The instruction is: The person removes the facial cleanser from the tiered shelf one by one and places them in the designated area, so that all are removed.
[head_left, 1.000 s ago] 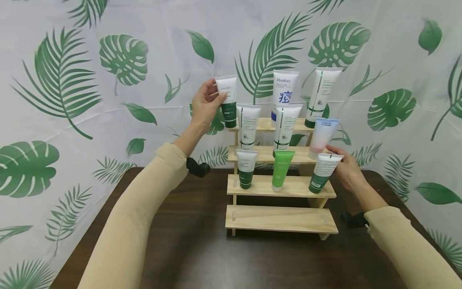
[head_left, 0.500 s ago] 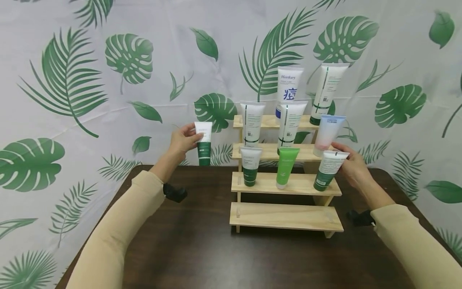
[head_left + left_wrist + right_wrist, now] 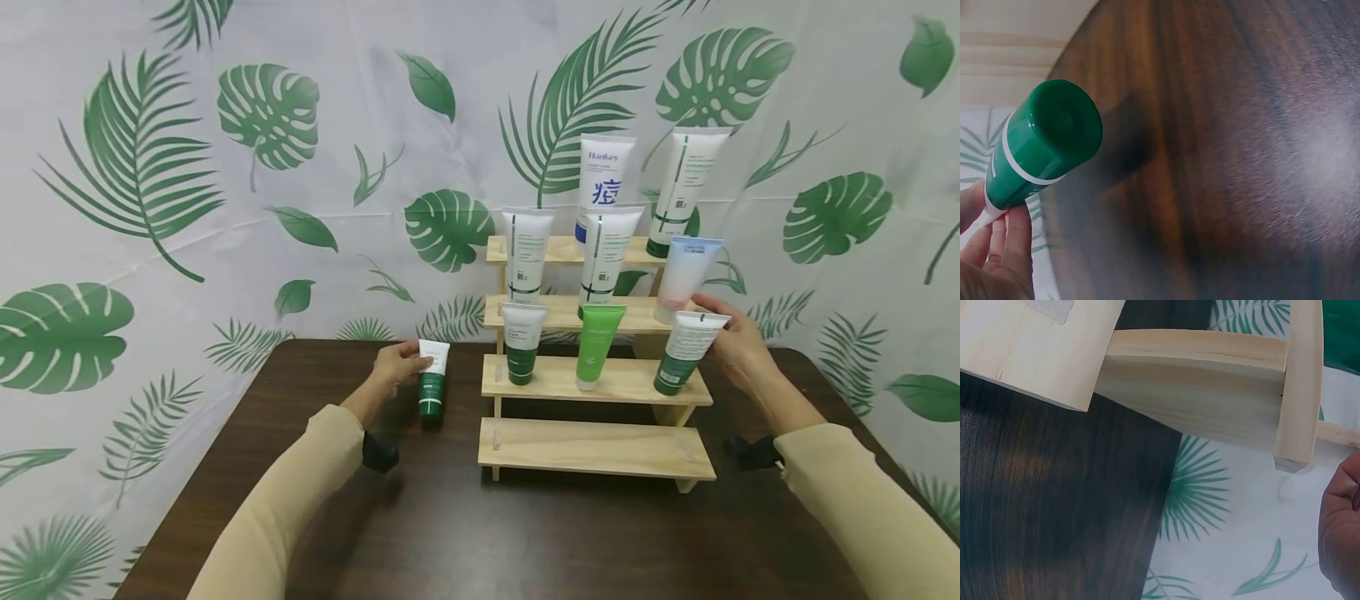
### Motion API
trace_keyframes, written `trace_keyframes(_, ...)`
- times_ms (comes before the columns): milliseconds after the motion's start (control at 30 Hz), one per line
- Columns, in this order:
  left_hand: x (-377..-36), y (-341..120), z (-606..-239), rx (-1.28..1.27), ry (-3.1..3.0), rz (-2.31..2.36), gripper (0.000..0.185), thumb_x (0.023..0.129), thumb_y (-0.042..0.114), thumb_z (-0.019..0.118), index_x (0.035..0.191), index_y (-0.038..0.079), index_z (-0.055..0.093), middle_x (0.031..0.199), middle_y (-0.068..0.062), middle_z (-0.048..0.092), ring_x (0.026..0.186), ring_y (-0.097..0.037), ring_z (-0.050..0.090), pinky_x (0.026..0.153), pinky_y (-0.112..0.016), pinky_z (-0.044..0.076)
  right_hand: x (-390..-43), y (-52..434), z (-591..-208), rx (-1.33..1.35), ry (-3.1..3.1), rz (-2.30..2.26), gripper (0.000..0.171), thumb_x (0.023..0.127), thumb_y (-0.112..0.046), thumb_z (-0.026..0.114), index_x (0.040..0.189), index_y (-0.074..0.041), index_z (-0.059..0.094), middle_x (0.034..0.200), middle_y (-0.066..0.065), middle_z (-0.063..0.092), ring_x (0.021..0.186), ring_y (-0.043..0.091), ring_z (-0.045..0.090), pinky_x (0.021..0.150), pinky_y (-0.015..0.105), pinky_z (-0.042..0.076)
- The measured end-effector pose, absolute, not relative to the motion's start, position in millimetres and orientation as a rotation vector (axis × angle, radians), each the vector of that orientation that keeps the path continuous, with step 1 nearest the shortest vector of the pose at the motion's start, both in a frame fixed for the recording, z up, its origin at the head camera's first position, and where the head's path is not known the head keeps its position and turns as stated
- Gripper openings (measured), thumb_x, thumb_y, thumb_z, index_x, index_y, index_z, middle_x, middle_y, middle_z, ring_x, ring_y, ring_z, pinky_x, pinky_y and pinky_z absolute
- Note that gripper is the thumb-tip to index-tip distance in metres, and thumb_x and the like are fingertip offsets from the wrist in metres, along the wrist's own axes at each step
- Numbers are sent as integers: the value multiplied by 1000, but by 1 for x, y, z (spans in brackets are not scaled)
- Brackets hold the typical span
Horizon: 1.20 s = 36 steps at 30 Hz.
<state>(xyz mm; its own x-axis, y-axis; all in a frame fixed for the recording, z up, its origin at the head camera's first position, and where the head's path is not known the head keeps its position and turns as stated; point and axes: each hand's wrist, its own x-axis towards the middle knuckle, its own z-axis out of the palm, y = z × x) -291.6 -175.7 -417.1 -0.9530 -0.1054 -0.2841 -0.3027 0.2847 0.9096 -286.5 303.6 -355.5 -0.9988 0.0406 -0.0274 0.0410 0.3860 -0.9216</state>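
Note:
My left hand [image 3: 397,367] pinches a small white and green squeeze tube [image 3: 431,383], cap down, over the table left of the stand. In the left wrist view, the tube's green cap [image 3: 1063,122] faces the camera and casts a shadow on the tabletop. My right hand [image 3: 738,337] grips the right side of a tiered wooden display stand [image 3: 596,446], its fingers partly hidden behind a white and green tube [image 3: 686,354]. Curled fingers [image 3: 1342,506] meet the stand's wood at the edge of the right wrist view.
Several tubes stand on the upper tiers, including a bright green tube [image 3: 598,346], a pink and blue tube [image 3: 686,279] and a white tube with blue lettering [image 3: 603,179]. The dark table [image 3: 525,533] ends at a leaf-print cloth [image 3: 337,125].
My left hand has carried its tube from the left end of the top shelf leftward, then down close over the table. The right hand has stayed at the stand; the view has shifted slightly.

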Motion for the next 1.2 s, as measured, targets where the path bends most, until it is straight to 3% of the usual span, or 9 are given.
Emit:
trace_keyframes(233, -293, -171, -433, -410, 2368, 1774, 52, 90, 6, 68, 139, -1, 51, 136, -23, 58, 111, -28, 67, 95, -42, 55, -287, 303, -355, 69, 2610, -1765, 62, 104, -25, 47, 157, -10, 19, 143, 12, 41, 95, -8, 48, 76, 12, 47)
trace_keyframes(333, -292, -170, -436, -420, 2367, 1781, 51, 90, 5, 68, 138, -2, 52, 135, -24, 58, 107, -26, 67, 94, -41, 56, -288, 305, -354, 71, 2605, -1764, 62, 104, -27, 47, 157, -11, 19, 151, 16, 36, 96, -8, 47, 77, 12, 46)
trace_keyframes(433, -291, -170, -438, -437, 2358, 1771, 51, 92, 6, 66, 139, -2, 50, 136, -25, 57, 113, -30, 65, 96, -42, 55, -289, 306, -354, 74, 2600, -1760, 62, 104, -27, 47, 157, -12, 18, 157, 21, 28, 95, -8, 47, 76, 12, 47)
trace_keyframes(667, -288, -169, -441, -469, 2373, 1741, 49, 93, 6, 64, 139, -5, 49, 135, -27, 57, 120, -36, 61, 96, -42, 54, -287, 304, -355, 85, 2610, -1768, 61, 104, -29, 46, 156, -11, 21, 135, 1, 47, 94, -7, 49, 76, 12, 48)
trace_keyframes(900, -288, -169, -444, -426, 2416, 1702, 47, 92, 5, 64, 135, -9, 52, 130, -30, 59, 108, -33, 67, 90, -40, 57, -287, 304, -354, 91, 2593, -1766, 61, 104, -31, 46, 157, -15, 20, 148, 13, 37, 97, -7, 48, 78, 12, 47)
trace_keyframes(1200, -289, -170, -445, -446, 2461, 1643, 48, 93, 6, 65, 136, -8, 51, 133, -28, 57, 119, -38, 62, 92, -41, 55, -286, 303, -355, 92, 2609, -1767, 60, 104, -29, 46, 157, -14, 21, 142, 9, 42, 95, -6, 49, 76, 14, 48)
